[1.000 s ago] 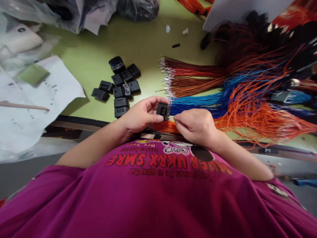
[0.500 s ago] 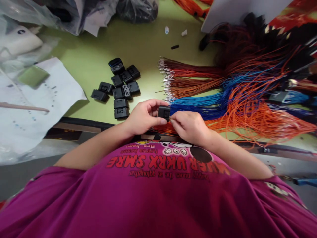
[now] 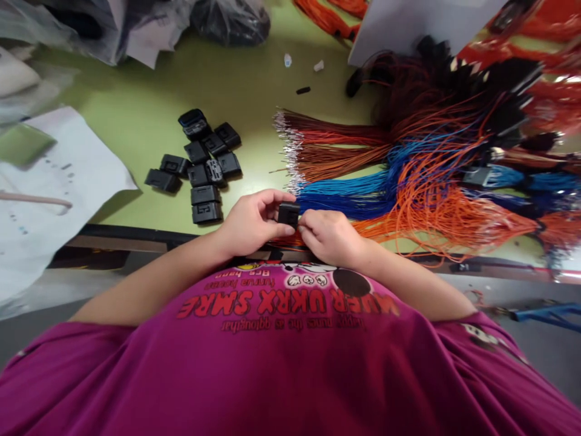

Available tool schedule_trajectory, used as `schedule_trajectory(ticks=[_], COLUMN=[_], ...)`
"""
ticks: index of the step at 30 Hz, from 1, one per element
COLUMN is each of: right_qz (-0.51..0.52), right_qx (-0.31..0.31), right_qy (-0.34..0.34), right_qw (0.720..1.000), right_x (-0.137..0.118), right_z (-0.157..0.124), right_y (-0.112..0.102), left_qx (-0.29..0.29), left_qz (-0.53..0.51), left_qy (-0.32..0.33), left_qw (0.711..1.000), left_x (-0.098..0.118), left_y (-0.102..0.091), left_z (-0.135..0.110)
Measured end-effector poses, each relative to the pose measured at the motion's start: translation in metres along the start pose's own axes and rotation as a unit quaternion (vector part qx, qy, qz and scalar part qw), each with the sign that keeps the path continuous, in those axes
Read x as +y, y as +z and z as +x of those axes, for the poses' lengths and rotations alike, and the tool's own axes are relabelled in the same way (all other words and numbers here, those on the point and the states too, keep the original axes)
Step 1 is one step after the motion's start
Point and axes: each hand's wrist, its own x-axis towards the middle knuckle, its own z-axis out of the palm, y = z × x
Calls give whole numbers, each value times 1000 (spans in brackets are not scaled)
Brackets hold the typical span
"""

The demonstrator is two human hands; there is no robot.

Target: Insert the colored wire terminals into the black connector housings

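My left hand (image 3: 254,221) pinches a small black plastic connector housing (image 3: 288,213) between thumb and fingers, just over the near edge of the green table (image 3: 245,91). My right hand (image 3: 329,236) is closed in a pinch against the housing's right side; what its fingertips hold is hidden, though orange wires (image 3: 431,212) run away from under it. Bundles of brown, blue and orange wires (image 3: 345,163) with metal terminal ends lie fanned just beyond both hands.
A pile of several black connector housings (image 3: 200,166) lies left of my hands. White paper sheets (image 3: 49,181) and plastic bags (image 3: 136,24) cover the left and back. Tangled wire harnesses (image 3: 490,121) fill the right side. A grey board (image 3: 408,24) sits at the back.
Both hands have drawn closer together and nearer my body; the right fingertips now press against the housing's side. The view has shifted, so everything sits further left.
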Motion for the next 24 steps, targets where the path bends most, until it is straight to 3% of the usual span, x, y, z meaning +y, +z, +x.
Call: schedule_trajectory(ticks=[5, 11, 15, 21, 24], right_qz=[34, 7, 45, 14, 30], right_qx=[46, -2, 25, 24, 28], right_qy=[18, 26, 38, 3, -4], right_qw=[998, 1000, 998, 1000, 999], right_x=[-2, -3, -3, -1, 1], right_z=[0, 1, 0, 0, 0], right_y=[-2, 0, -4, 3, -7], left_qx=[20, 11, 23, 16, 14], left_qz=[-9, -6, -6, -10, -14], left_qy=[6, -2, 7, 5, 25], left_qw=[1000, 1000, 1000, 1000, 999], left_x=[1, 1, 3, 2, 2], left_y=[0, 1, 1, 2, 2], left_z=[0, 0, 0, 0, 0])
